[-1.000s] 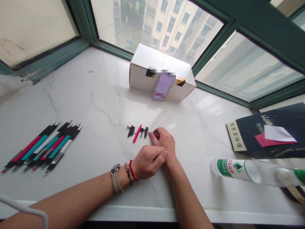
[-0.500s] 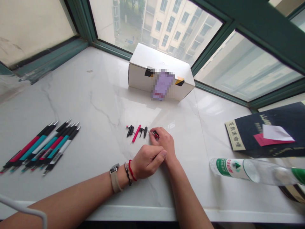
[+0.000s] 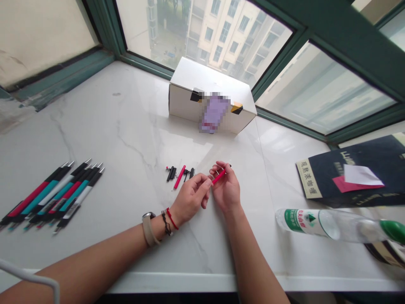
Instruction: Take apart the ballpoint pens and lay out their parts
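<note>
Showing 1 black end [image 3: 230,166], the slim pen barrel [image 3: 219,176] looks pinkish-red.

The left arm [image 3: 104,255] has three things at its wrist. One is a watch [image 3: 148,215] with a wide, sandy strap [image 3: 148,232] and a top that is silver and dark. Its face is too tilted to read. Closer to the left hand [image 3: 191,197] is a black band [image 3: 165,223], a bit knotty, with pale bits. Next comes a thin red band [image 3: 172,219], like string. The right arm [image 3: 249,249] is bare up to the right hand [image 3: 228,192]. A smooth, pale cable [image 3: 31,275] crosses in front of the left arm, by the left end of the counter's [image 3: 190,281] front edge.
</note>
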Tool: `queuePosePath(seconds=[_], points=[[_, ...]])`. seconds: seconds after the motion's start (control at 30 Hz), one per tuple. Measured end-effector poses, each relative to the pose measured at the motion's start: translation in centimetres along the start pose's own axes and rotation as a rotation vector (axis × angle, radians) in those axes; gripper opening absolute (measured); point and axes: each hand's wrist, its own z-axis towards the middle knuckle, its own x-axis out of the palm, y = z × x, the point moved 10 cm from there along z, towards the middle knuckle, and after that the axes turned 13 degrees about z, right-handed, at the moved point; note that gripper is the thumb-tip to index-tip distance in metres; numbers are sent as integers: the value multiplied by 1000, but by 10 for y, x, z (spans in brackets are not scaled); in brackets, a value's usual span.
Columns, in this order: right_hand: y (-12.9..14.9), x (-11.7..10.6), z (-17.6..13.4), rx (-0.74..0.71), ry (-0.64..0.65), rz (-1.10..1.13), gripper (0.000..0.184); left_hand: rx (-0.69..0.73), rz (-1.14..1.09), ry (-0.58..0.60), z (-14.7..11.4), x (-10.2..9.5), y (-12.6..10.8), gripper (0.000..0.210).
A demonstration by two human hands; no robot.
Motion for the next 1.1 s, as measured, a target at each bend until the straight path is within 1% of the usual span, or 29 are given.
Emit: queuePosePath(seconds=[0.1,0.2,0.27,0.33,0.43,0.5,0.57,0.63,0.7,0.8,0.9,1.0,1.1], points=[[4,3,-1,16,8,118,26,-43,-76,13,3,2,5,29],[9,11,-6,8,55,122,28,-80,-85,65,2,8,9,29],[10,19,-12,-6,93,52,30,-89,-86,111,1,12,10,31],[7,28,-18,-9,134,-47,32,-73,-78,132,1,15,8,33],[1,36,-24,0,173,-200,37,-22,-53,88,3,11,5,32],[5,33,-22,-47,139,-271,42,-3,-50,45,4,7,4,31],[16,22,-18,-133,50,-296,45,-7,-53,7,4,4,5,31],[26,7,-14,-202,-51,-281,42,-20,-41,-42,2,0,7,33],[29,-5,-10,-210,-110,-254,38,-25,-1,-97,0,-5,7,36],[22,-13,-7,-161,-117,-236,37,2,58,-150,-3,-11,3,37],[10,-14,-6,-74,-88,-225,33,76,45,-173,-5,-14,-8,34],[-7,-11,-6,59,-37,-171,31,132,-5,-187,-6,-16,-15,37],[-20,-5,-9,170,18,-137,31,123,-32,-165,-4,-14,-15,45]])
